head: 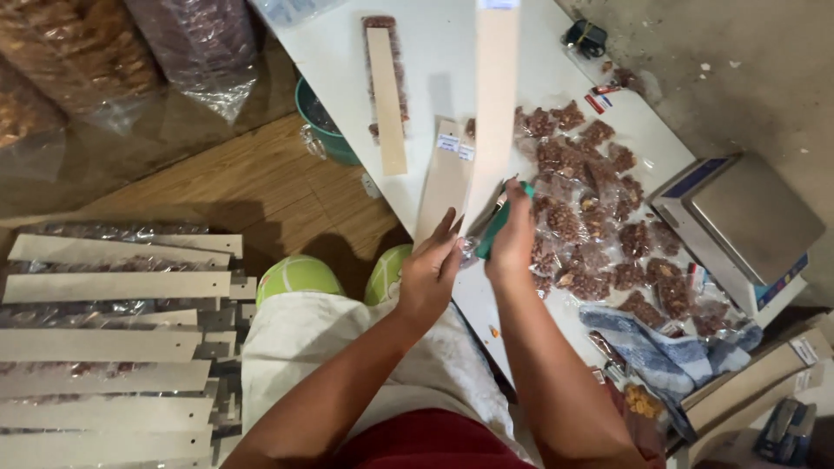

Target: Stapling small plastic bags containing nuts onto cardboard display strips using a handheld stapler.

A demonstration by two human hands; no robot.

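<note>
My left hand [430,269] holds the lower end of a long pale cardboard strip [493,95] that rises toward the top of the view. My right hand [512,234] grips a green stapler [499,221] pressed against the strip's lower end, where a small clear bag is pinched. Another cardboard strip [443,178] lies flat just left of my hands. A further strip [387,95] lies on a row of packed bags near the table's far end. A pile of small clear bags of brown nuts [599,217] covers the white table [434,52] right of my right hand.
A grey digital scale [747,226] stands at the table's right. A blue-striped cloth [660,352] lies near the front edge. Several finished strips with bags [113,347] are stacked on the floor at left. A teal bucket [326,126] and large plastic sacks [78,52] stand beyond.
</note>
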